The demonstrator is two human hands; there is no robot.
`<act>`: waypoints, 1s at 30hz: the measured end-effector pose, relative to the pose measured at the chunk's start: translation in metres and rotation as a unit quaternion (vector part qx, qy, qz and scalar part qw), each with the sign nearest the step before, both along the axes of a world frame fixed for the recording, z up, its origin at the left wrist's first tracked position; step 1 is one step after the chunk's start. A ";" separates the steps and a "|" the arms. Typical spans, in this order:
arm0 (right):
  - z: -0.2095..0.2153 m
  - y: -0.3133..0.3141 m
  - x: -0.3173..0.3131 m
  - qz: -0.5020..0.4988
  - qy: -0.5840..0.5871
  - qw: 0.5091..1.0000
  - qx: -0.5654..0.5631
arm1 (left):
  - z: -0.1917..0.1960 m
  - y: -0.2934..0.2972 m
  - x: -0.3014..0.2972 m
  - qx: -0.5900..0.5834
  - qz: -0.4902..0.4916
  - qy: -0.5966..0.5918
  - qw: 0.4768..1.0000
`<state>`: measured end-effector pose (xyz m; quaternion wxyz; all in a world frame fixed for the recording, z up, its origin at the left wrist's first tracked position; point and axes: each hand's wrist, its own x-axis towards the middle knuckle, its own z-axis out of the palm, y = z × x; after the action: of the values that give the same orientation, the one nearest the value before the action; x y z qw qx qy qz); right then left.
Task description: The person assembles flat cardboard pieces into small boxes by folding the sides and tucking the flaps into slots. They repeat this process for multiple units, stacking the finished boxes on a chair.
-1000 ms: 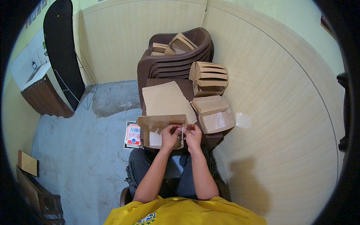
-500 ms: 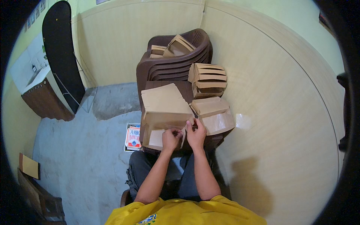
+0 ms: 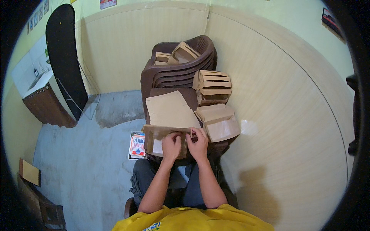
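A brown cardboard box [image 3: 156, 141] stands open in front of me on a brown plastic chair seat, its wide lid panel [image 3: 169, 109] folded back away from me. My left hand [image 3: 172, 145] is inside the box near its right side, its fingers curled together; what lies between the fingertips is hidden. At the box's back right corner, my right hand [image 3: 197, 144] pinches the side wall, thumb inward and fingers at the upper edge. Just right of that hand lies another open cardboard box [image 3: 220, 124], apart from it.
Behind is a stack of brown plastic chairs [image 3: 177, 73] with cardboard boxes [image 3: 185, 53] on top. Nested cardboard boxes [image 3: 214, 87] stand by the right wall. A small carton with printed packets [image 3: 137, 145] sits on the floor at left. A tall black board [image 3: 61, 57] leans beside a sink cabinet [image 3: 50, 102].
The lid panel has tilted further back and the box's back edge now shows in front of it. My right hand has shifted slightly toward the back corner; my left hand has moved slightly left.
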<state>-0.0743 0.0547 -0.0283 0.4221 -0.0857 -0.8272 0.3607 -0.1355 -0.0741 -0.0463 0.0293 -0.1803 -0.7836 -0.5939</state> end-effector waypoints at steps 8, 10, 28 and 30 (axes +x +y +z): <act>0.006 -0.014 0.005 0.008 -0.055 0.997 -0.055 | 0.061 0.003 0.029 0.184 0.005 -0.013 0.983; 0.009 -0.016 0.006 0.016 0.031 0.999 0.012 | 0.062 0.004 0.025 0.214 -0.008 -0.038 0.976; 0.011 -0.024 0.004 0.155 0.005 0.942 -0.298 | 0.043 -0.018 -0.006 0.203 -0.111 -0.131 0.964; 0.006 -0.026 0.001 0.125 0.021 0.961 -0.246 | 0.043 -0.019 -0.007 0.188 -0.119 -0.118 0.968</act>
<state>-0.0734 0.0290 -0.0218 0.3572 -0.0752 -0.7077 0.6049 -0.1421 -0.0935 -0.0032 -0.1012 -0.1923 -0.6288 -0.7466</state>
